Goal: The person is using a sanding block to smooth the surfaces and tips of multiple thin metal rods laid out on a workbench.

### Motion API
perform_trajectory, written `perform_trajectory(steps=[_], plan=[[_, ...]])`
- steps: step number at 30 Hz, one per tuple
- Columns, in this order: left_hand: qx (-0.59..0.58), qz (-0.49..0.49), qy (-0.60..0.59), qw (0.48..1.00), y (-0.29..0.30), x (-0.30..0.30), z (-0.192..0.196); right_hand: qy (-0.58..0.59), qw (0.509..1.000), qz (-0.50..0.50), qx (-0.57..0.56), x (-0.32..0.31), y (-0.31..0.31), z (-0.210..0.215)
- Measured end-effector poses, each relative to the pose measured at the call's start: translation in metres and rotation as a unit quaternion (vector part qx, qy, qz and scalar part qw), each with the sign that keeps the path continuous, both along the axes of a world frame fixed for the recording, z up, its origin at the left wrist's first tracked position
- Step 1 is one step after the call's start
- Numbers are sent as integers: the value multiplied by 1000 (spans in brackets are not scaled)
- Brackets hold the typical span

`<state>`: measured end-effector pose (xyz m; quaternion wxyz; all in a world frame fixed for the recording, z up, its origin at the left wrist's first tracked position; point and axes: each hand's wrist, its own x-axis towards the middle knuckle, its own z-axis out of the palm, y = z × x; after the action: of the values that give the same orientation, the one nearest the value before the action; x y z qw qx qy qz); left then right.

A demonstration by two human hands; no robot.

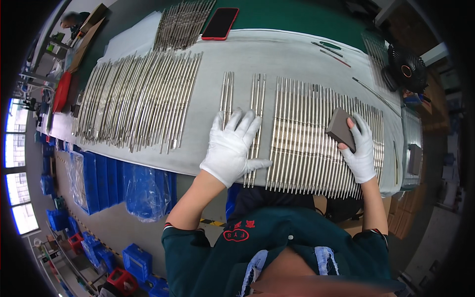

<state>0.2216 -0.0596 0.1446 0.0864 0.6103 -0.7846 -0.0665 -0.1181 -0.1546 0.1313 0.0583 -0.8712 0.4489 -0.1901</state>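
Note:
My left hand, in a white glove, lies flat with fingers spread across two narrow sets of slim metal rods. The thumb points toward a wide row of shiny metal rods, laid side by side on the white cloth. Over the right part of that row, my right hand grips a grey-brown block, its thumb and a fingertip bare of the glove. The block looks like a sanding block or sponge. I cannot tell whether it touches the rods.
More rods lie at the left, with darker rods behind them. A red-edged phone rests at the back. Thin tools, a lone rod and a black fan are at the right. Blue bins stand below the table.

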Motion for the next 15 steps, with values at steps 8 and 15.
perform_trajectory(steps=[8, 15], plan=[[41, 52, -80, 995, 0, 5, 8, -5, 1000, -11, 10, -2, 1, -1], [8, 18, -34, 999, -36, -10, -10, 27, 999, 11, 29, 1, 3, 18]])
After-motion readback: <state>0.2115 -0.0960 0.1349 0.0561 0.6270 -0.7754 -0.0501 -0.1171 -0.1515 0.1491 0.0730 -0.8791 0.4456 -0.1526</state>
